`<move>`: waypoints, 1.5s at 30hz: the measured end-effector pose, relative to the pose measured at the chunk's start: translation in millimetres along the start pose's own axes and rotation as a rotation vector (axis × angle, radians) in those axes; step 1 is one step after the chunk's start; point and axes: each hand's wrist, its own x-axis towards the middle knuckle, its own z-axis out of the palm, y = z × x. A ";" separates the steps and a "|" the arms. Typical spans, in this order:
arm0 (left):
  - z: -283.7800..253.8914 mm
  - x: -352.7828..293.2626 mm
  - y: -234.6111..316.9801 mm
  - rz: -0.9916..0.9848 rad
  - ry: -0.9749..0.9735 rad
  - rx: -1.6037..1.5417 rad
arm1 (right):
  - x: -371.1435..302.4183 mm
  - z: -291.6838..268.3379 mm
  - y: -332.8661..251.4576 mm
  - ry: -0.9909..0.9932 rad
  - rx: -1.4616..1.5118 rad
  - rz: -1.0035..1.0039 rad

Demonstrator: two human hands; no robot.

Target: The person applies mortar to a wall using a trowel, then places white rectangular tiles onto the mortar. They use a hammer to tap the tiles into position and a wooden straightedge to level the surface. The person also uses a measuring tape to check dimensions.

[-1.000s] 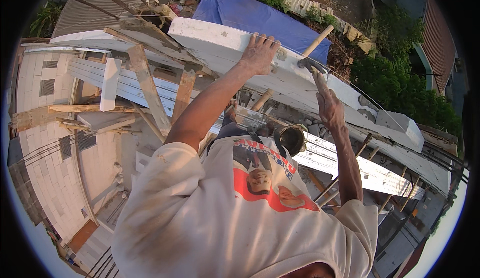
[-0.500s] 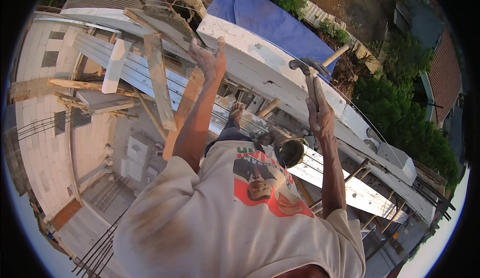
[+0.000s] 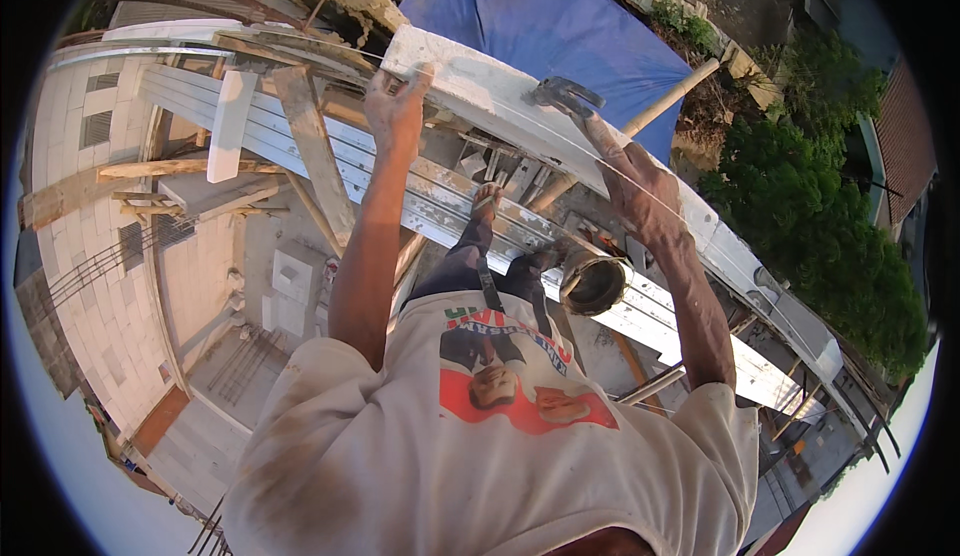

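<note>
My left hand (image 3: 396,111), fingers apart, meets the block (image 3: 465,68) at its left end — seemingly steadying it; my right hand (image 3: 645,196) clamps the hammer (image 3: 570,94).

Matt white masonry block (image 3: 462,66), pitted and grainy, shows beside a dark metal-headed hammer (image 3: 570,93) with a dull wooden handle. I see creased, faintly shiny blue plastic tarpaulin (image 3: 530,16), spattered silvery ribbed metal planks (image 3: 735,356), rough brown timber board (image 3: 312,161) and stained cream cloth T-shirt (image 3: 470,476). The crusted dark round bucket's (image 3: 596,286) material escapes me.
</note>
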 end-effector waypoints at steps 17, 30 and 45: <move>-7.5 -4.8 -1.3 0.078 -0.054 0.020 | 14.1 -0.8 -6.4 -0.088 0.088 0.010; -10.6 1.9 -18.6 0.003 -0.071 -0.038 | 36.3 -7.1 -18.1 -0.052 0.060 -0.063; -14.9 9.9 -25.8 0.025 -0.072 -0.011 | 17.4 17.9 -21.6 -0.087 -0.051 0.008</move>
